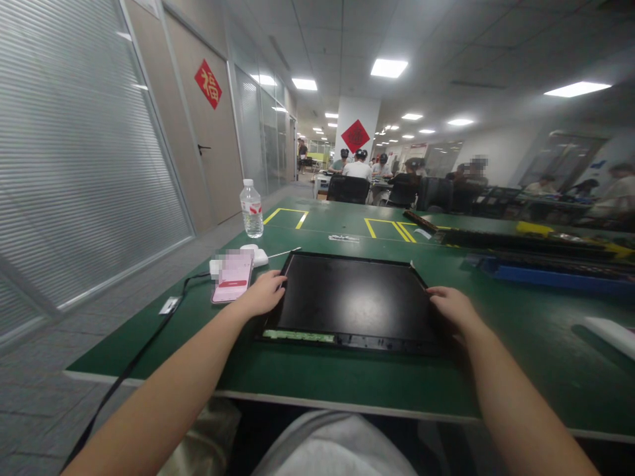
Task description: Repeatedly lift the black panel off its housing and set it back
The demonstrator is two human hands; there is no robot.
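A black flat display panel with a dark frame lies in front of me, a green circuit strip showing along its near edge. My left hand grips the panel's left side, thumb and fingers closed on the rim. On the opposite side my right hand pinches the right rim; its lower fingers are partly hidden. Both hands are at about the same height on the panel. Whether the panel rests fully on the table or is slightly raised I cannot tell.
The green table carries a phone, a white device and a water bottle at left. A black cable runs over the left edge. Blue trays and a white object lie right. People sit at tables beyond.
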